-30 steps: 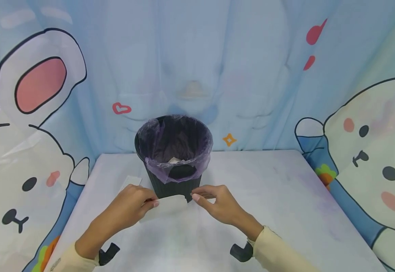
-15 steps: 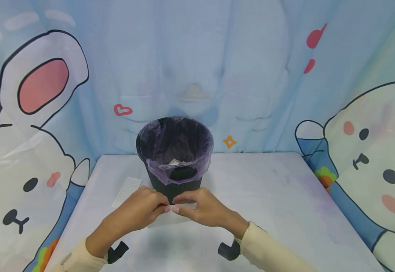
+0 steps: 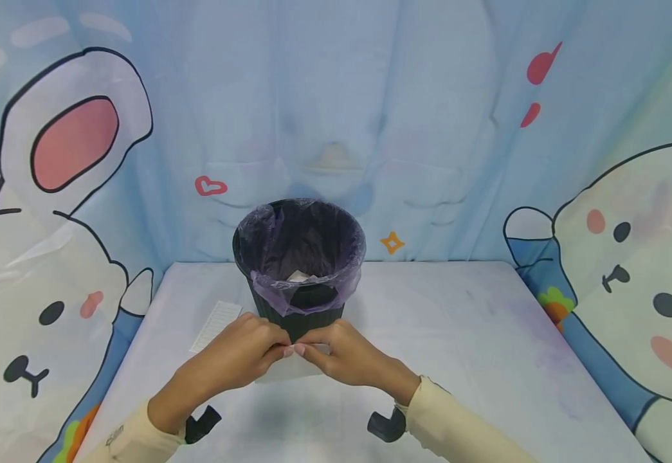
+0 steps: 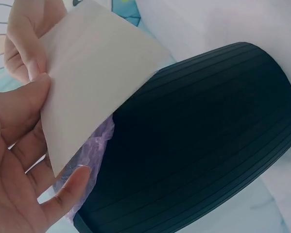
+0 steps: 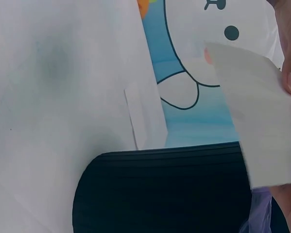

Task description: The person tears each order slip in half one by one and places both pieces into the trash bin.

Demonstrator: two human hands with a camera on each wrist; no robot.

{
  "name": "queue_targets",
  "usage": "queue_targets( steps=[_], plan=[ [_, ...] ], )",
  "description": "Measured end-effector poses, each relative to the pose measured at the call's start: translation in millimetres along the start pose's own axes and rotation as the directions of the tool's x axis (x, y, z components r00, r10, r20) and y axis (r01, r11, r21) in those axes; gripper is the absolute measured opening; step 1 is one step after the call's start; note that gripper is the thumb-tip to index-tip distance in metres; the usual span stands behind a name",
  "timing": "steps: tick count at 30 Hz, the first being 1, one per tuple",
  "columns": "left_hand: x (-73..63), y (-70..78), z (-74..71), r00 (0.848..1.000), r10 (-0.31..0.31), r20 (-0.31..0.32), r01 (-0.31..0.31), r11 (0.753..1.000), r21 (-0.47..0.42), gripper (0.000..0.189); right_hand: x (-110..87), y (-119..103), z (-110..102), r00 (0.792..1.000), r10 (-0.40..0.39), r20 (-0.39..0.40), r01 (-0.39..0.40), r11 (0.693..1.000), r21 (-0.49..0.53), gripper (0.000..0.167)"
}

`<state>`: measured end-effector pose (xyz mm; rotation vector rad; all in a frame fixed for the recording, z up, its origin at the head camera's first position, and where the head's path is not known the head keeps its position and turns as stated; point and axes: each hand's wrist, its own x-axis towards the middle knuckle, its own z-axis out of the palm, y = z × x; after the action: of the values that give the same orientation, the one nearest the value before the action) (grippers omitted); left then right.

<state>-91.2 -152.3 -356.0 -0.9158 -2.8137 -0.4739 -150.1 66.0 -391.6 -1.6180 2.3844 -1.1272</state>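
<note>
A plain pale sheet of paper (image 3: pixel 290 370) hangs in front of the bin, pinched by both hands at its upper edge. My left hand (image 3: pixel 249 352) grips it between thumb and fingers. Right beside it, my right hand (image 3: pixel 340 355) pinches the same edge, the thumb tips almost meeting. In the left wrist view the paper (image 4: pixel 96 73) looks flat and blank, its far corner overlapping the bin. Behind the hands stands a black ribbed bin (image 3: pixel 301 323) with a purple plastic liner (image 3: pixel 336 278) folded over its rim.
A white sheet with printed lines (image 3: pixel 215 326) lies on the table left of the bin. Some white crumpled scrap (image 3: pixel 298 276) sits inside the bin. The white-covered table (image 3: pixel 440 347) ends at a blue cartoon-print curtain (image 3: pixel 428 128) behind the bin.
My right hand has moved left along the paper's edge until it meets the left hand. The left hand has shifted slightly right and down, uncovering more of the printed sheet.
</note>
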Motion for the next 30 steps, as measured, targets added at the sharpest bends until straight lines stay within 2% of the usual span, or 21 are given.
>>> queue_targets(
  steps=[5, 14, 30],
  plan=[
    [0.8, 0.5, 0.1, 1.000, 0.005, -0.008, -0.005, 1.000, -0.004, 0.008, -0.9, 1.8, 0.5, 1.000, 0.023, -0.004, -0.022, 0.998, 0.054, 0.019],
    [1.8, 0.8, -0.4, 0.995, 0.062, -0.084, -0.061, 0.998, 0.010, 0.006, -1.6, 3.4, -1.1, 0.997, 0.077, -0.015, -0.073, 0.977, 0.201, 0.021],
    [-0.2, 2.8, -2.4, 0.968, 0.143, -0.204, -0.118, 0.985, 0.130, 0.004, 1.8, 0.2, -6.1, 0.987, 0.159, -0.010, -0.149, 0.943, 0.296, 0.024]
  ],
)
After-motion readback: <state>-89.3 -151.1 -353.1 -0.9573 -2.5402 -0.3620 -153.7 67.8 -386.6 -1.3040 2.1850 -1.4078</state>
